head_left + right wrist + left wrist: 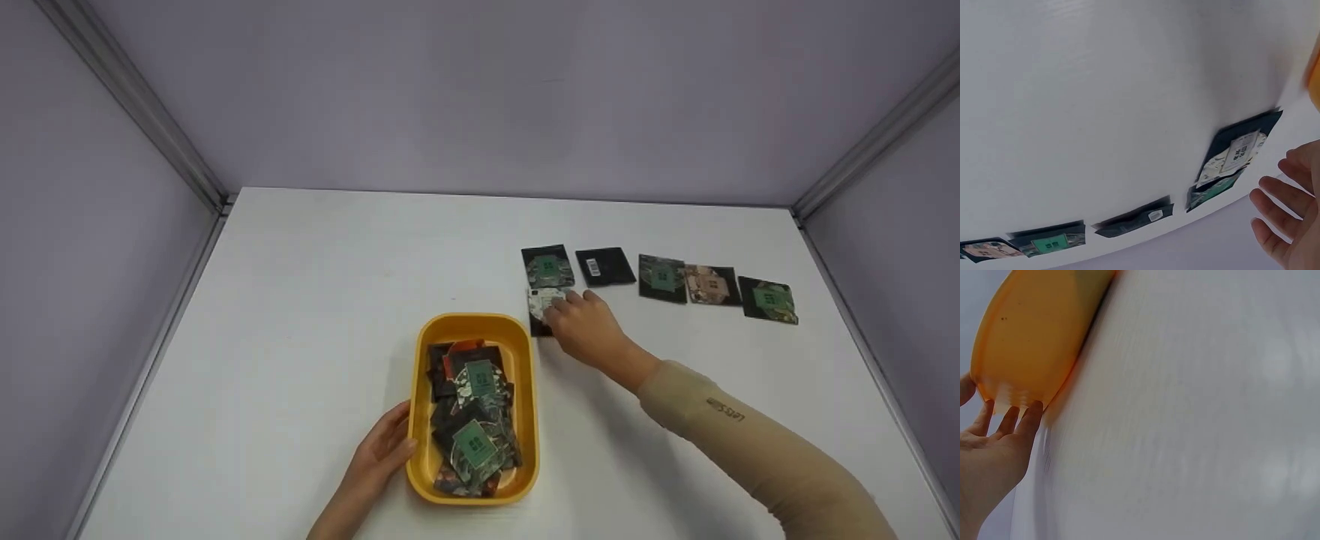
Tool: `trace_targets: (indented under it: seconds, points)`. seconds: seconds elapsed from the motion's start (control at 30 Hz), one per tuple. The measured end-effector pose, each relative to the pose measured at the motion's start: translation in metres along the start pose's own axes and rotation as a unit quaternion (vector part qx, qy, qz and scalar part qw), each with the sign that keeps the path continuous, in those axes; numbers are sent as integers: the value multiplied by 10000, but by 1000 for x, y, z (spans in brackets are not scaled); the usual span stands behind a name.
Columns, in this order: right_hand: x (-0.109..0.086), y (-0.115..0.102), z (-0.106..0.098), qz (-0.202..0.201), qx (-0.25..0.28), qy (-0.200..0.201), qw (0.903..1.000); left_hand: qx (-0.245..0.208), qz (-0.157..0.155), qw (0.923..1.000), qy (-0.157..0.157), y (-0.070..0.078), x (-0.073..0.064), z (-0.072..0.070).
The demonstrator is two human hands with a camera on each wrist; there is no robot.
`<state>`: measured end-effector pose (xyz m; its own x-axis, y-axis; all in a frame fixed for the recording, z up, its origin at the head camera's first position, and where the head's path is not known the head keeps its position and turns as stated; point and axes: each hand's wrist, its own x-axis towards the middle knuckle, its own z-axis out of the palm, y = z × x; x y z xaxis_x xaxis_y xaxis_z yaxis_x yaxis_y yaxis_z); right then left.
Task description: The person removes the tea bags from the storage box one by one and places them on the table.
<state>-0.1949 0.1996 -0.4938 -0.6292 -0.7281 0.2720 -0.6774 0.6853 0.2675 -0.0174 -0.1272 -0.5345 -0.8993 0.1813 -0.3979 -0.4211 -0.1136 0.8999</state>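
My left hand (382, 448) holds the left side of a yellow plastic tub (534, 420), thumb at the rim. The left wrist view shows the fingers against the tub's outer wall (1027, 343). Several dark flat packets (476, 446) with green labels lie overlapping inside. My right hand (589, 328) is above a black-and-white packet (541, 304) and partly covers it in the head view. In the right wrist view, the loosely spread fingers (1283, 197) are apart from that packet (1238, 149), with nothing between them.
Behind the black-and-white packet lies a green-labelled packet (548, 266). To its right are a black packet (605, 267) with a barcode, a green-labelled one (662, 278), a pinkish one (713, 285) and another green one (769, 300). Pale walls (480, 97) surround the white table (300, 300).
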Motion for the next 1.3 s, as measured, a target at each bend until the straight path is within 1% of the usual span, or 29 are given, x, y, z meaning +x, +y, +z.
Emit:
trace_targets:
  seconds: [0.13,0.33,0.43,0.57,0.63,0.73,0.9,0.97,1.07,1.17,1.3]
  points:
    - [6,-2,-13,-132,-45,-105,9998,67,-28,10000,33,0,0,0]
    - [14,-12,-32,-428,-135,-254,9987,215,-169,9995,138,0,0,1]
    - [18,-19,-39,-648,-183,-244,9974,260,-226,9992,177,1,0,1]
    - [22,-31,-47,-927,-225,-112,9954,289,-312,9989,195,1,1,1]
    - [23,-38,-50,-1048,-233,-58,9942,293,-321,9989,182,1,1,0]
    - [24,-48,-53,-1250,-238,-39,9919,265,-226,9993,150,1,1,0]
    - [26,-66,-59,-1590,-228,-49,9870,33,-149,9999,76,1,-1,0]
    - [25,-74,-62,-1764,-248,-69,9840,-10,-193,9998,85,1,0,1]
    - [24,-87,-67,-2067,-301,-183,9778,80,-278,9994,166,2,0,2]
    - [24,-99,-73,-2414,-399,-440,9686,145,-353,9990,213,3,0,3]
    - [25,-112,-80,-2800,-337,-837,9558,190,-362,9990,203,2,0,2]
